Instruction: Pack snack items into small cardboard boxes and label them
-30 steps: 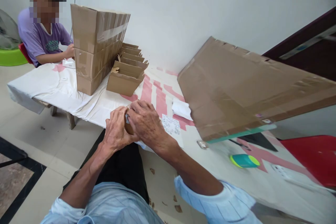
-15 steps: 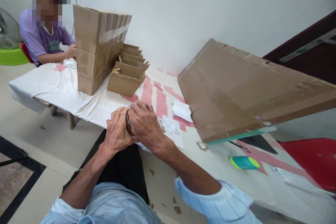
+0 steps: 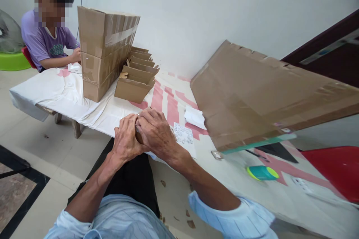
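At the near edge of the cloth-covered table, my left hand (image 3: 125, 138) and my right hand (image 3: 157, 134) are closed together around a small brown object (image 3: 138, 137). Only a sliver of it shows between the hands, so its kind and shape stay hidden. The right hand's fingers lie bent over its top, while the left hand's fingers wrap its left side. Just right of my right hand lies a white sheet with a grey printed pattern (image 3: 183, 134). Behind it is a folded white paper (image 3: 195, 117).
Brown cartons (image 3: 94, 56) are stacked at left beside a row of open cardboard boxes (image 3: 133, 89). A large cardboard sheet (image 3: 260, 93) leans at right. Nearby are a teal-and-yellow container (image 3: 262, 173) and a red chair (image 3: 333, 168). Across the table sits a person in purple (image 3: 56, 44).
My right hand has shifted very slightly, and the bit of the object that showed past its right side is now hidden. Both hands keep their grip.
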Demonstrator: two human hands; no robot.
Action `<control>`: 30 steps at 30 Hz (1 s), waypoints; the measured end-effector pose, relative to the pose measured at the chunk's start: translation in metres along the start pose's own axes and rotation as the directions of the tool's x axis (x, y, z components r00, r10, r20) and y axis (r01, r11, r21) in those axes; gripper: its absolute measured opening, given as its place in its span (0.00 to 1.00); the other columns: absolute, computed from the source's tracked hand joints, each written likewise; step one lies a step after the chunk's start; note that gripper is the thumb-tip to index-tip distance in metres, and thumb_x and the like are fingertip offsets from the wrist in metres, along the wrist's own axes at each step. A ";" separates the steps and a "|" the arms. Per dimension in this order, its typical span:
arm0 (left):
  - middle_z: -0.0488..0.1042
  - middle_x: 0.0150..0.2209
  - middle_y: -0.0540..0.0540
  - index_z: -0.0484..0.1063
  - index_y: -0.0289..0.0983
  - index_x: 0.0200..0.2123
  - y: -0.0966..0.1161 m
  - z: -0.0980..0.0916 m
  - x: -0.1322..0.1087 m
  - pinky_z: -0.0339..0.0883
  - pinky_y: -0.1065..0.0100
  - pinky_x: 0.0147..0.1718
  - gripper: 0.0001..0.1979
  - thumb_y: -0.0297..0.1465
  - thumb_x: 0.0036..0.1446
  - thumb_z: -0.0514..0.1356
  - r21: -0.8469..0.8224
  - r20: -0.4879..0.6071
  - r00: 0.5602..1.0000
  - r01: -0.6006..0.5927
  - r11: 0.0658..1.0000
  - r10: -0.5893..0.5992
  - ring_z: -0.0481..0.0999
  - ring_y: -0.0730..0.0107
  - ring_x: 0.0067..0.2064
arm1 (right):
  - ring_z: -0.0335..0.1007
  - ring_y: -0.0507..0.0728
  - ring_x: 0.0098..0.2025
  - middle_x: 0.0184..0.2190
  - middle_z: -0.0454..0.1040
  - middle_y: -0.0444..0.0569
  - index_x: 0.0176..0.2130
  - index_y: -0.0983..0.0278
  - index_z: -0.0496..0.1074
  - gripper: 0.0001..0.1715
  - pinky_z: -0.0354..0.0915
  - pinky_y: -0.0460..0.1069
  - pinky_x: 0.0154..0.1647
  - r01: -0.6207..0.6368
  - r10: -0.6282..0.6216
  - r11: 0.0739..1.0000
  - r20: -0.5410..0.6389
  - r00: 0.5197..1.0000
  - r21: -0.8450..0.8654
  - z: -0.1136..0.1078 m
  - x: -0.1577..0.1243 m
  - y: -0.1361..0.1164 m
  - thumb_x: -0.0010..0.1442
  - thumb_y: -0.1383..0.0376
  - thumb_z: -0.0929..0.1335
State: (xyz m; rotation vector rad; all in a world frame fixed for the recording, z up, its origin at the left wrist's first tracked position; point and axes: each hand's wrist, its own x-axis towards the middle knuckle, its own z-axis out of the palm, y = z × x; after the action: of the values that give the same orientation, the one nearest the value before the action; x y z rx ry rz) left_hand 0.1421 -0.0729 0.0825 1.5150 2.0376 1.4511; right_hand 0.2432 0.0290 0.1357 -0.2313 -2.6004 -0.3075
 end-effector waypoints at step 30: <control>0.67 0.71 0.32 0.65 0.41 0.67 -0.129 -0.055 0.049 0.71 0.40 0.65 0.60 0.44 0.29 0.83 -0.440 0.147 0.965 0.259 0.860 -0.215 0.64 0.30 0.73 | 0.68 0.56 0.34 0.28 0.73 0.45 0.28 0.60 0.68 0.12 0.67 0.52 0.41 -0.774 0.920 0.324 0.008 0.391 0.544 0.030 -0.223 0.181 0.58 0.55 0.68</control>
State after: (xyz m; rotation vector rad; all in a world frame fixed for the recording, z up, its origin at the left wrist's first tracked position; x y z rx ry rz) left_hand 0.0061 -0.0616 0.0247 1.0748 1.6052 1.5789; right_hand 0.4602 0.1871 0.0291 -1.2410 -1.7654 0.6474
